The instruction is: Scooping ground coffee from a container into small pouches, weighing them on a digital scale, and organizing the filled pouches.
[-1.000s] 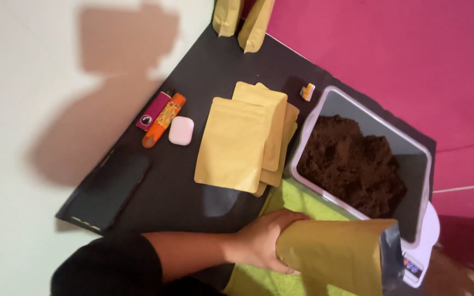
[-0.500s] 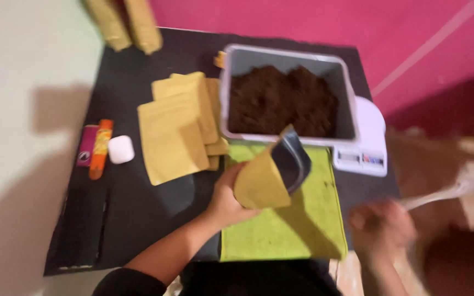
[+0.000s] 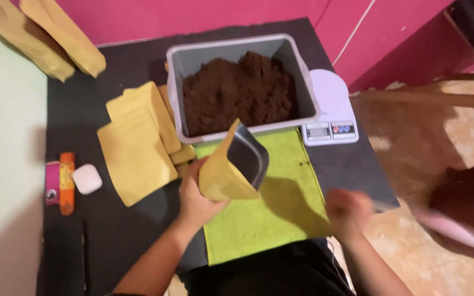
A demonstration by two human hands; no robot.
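Over green cloth (image 3: 270, 219), left hand (image 3: 196, 200) gripping open foil-lined kraft pouch (image 3: 223, 172)

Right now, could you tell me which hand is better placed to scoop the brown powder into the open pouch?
Right hand, probably: it looks free and holds a blurred tool, while the left hand grips the open pouch.

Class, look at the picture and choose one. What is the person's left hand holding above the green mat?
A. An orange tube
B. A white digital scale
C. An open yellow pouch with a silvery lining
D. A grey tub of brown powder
C. The left hand grips an open yellow pouch whose silvery inside shows, held over the green mat in front of the grey tub.
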